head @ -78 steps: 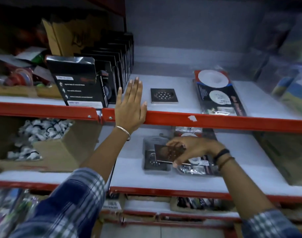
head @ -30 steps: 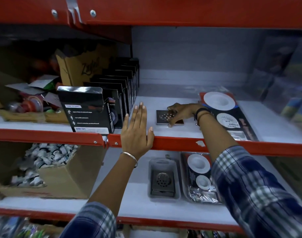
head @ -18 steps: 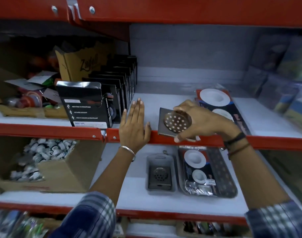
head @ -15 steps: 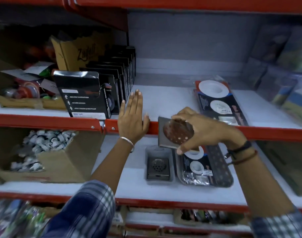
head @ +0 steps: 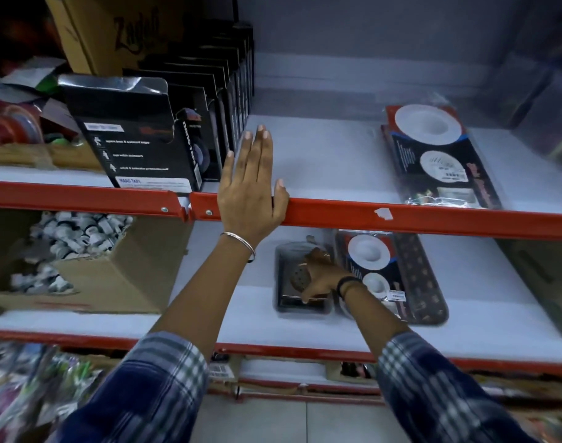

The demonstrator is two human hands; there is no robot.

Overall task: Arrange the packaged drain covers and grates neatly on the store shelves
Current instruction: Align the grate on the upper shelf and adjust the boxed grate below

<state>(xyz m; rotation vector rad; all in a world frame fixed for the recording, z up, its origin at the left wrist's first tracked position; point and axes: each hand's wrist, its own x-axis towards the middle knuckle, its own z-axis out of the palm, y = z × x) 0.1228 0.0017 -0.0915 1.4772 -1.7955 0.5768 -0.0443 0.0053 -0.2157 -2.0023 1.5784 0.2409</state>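
Red-edged store shelves [head: 401, 219] fill the view. Left hand [head: 249, 190] rests flat and open on the upper edge. Right hand [head: 321, 273] grips a perforated drain cover [head: 300, 276] over the tray [head: 281, 311] on the lower shelf.

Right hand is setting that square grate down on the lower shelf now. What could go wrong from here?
1. The square grate is going onto the clear pack already there, not bare shelf; it may slide off when the right hand lets go.
2. The long pack lies right beside the wrist, so pulling back could knock it askew.
3. The left hand rests beside the row of black boxes; a nudge might tip them.
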